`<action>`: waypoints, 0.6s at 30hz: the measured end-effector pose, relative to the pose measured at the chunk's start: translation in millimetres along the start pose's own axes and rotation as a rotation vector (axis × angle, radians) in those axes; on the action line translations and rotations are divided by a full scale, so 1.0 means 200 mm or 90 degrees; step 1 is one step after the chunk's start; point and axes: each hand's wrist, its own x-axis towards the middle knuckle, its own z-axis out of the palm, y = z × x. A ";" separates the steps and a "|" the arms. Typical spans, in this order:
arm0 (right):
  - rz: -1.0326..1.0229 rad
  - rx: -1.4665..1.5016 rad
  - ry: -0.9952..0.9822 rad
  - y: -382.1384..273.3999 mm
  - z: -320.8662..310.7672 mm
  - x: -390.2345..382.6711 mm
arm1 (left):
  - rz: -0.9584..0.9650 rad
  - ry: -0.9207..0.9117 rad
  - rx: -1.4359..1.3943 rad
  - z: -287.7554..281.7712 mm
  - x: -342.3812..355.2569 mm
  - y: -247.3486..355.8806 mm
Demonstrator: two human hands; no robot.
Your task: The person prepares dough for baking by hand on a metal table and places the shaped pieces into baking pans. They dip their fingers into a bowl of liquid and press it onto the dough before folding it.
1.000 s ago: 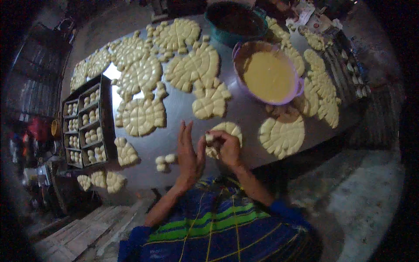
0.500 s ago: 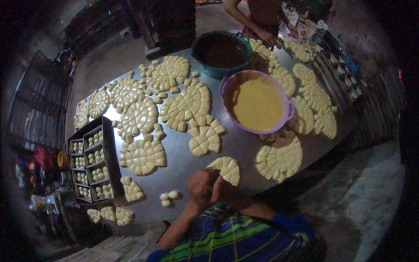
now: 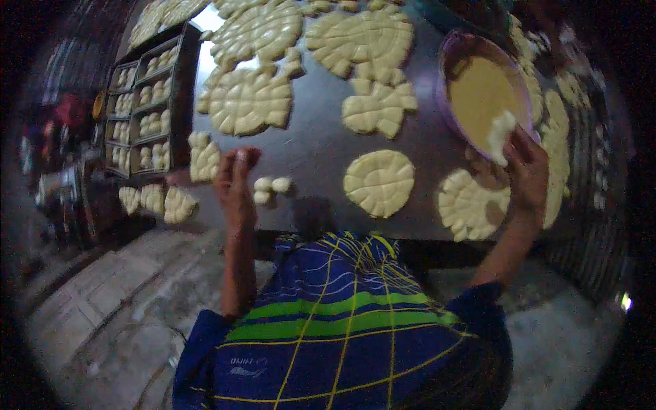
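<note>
My left hand hovers over the metal table, fingers loosely bent, apparently empty, beside three small pale dough balls and a segmented dough piece. My right hand grips a pale soft piece, perhaps dough or cloth; I cannot tell which. It is held over the near rim of a purple bowl of yellow liquid. A scored dough round lies between my hands; another scored dough piece lies just left of my right forearm.
A dark metal tray with compartments of dough balls sits at the left. Scored dough slabs cover the far part of the table, and more lie along the right. A dark teal basin stands behind the bowl.
My hands, earlier together near the central dough, have parted: the left moved left, the right rose to the bowl with a pale piece. The view has shifted, cutting off the co-worker at the back.
</note>
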 end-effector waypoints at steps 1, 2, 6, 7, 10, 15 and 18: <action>-0.114 -0.070 -0.071 0.05 -0.01 0.01 | 0.023 0.064 0.005 -0.10 0.02 0.01; -0.230 -0.126 -0.123 0.10 -0.01 0.01 | 0.028 0.084 -0.019 -0.20 0.03 0.02; -0.253 -0.258 -0.124 -0.05 0.03 0.23 | 0.047 0.176 -0.046 -0.34 0.09 0.04; -0.240 -0.279 -0.142 -0.11 0.07 0.27 | 0.043 0.189 -0.051 -0.36 0.05 0.05; -0.351 -0.315 -0.176 -0.26 0.16 0.38 | 0.030 0.215 -0.038 -0.35 -0.01 -0.01; -0.615 -0.503 -0.069 -0.58 0.22 0.78 | 0.017 0.203 -0.015 -0.26 -0.05 -0.11; -0.709 -0.661 -0.042 -0.65 0.32 1.38 | 0.013 0.195 -0.028 -0.27 -0.02 -0.18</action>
